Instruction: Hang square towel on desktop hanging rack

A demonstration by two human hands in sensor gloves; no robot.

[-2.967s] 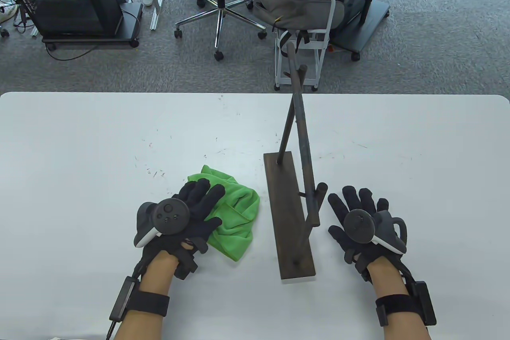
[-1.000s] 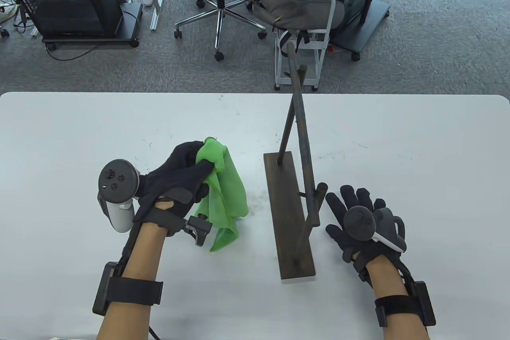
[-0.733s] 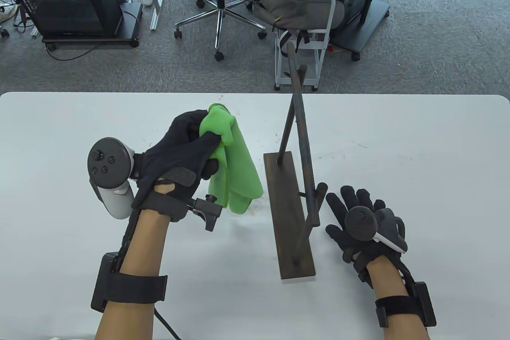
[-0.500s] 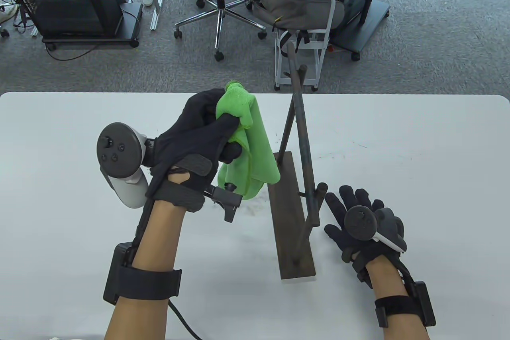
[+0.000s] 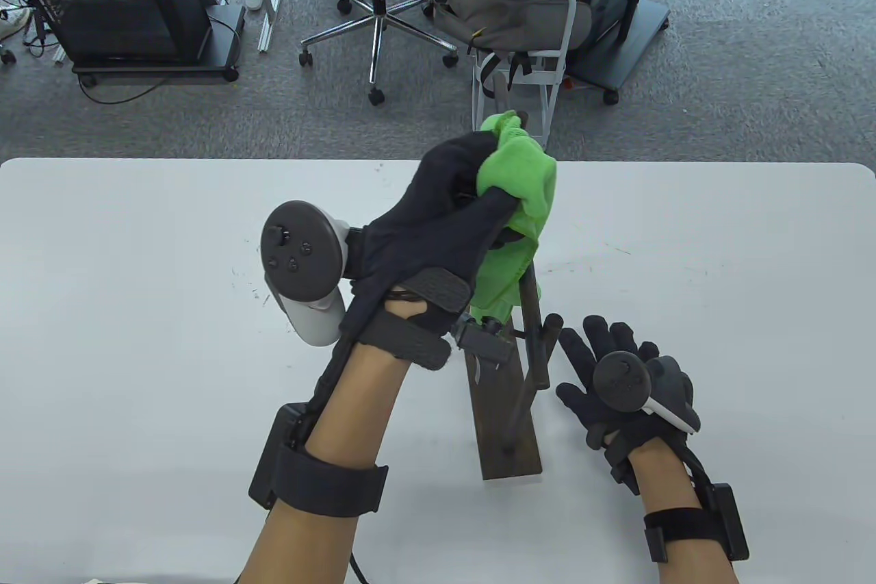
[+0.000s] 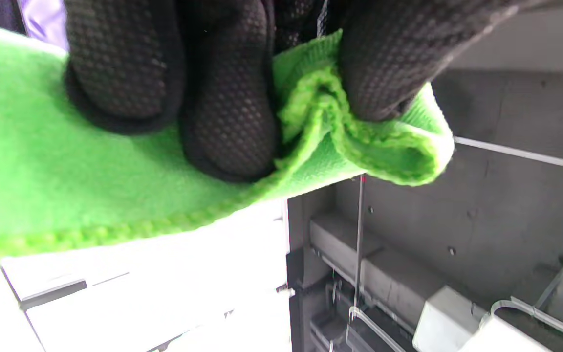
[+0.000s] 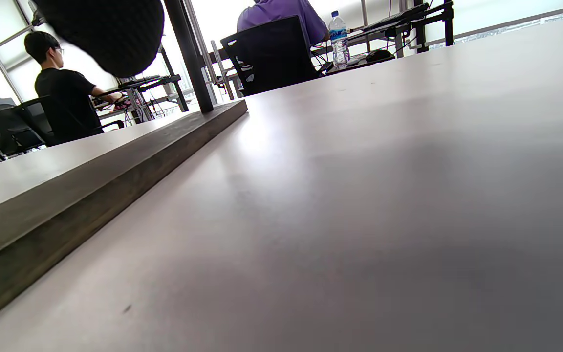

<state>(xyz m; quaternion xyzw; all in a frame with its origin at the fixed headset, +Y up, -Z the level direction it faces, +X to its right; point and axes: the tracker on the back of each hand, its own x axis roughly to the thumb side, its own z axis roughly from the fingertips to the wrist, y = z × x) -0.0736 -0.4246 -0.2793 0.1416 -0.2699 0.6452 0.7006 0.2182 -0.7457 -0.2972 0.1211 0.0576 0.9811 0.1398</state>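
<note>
we've got the left hand (image 5: pixel 438 228) up over the rack (image 5: pixel 510 399), pinching the green towel (image 5: pixel 517 187) by a bunched fold, cloth draping down across the rack's top bar. up close the fingers (image 6: pixel 227 98) squeeze the towel (image 6: pixel 115 186) against the thumb, firm grasp. our right hand (image 5: pixel 619 385) lies flat on the table (image 5: pixel 137 337) just right of the rack, fingers spread, holding nothing. low down, the base (image 7: pixel 91 181) runs along the table (image 7: pixel 384 195).
</note>
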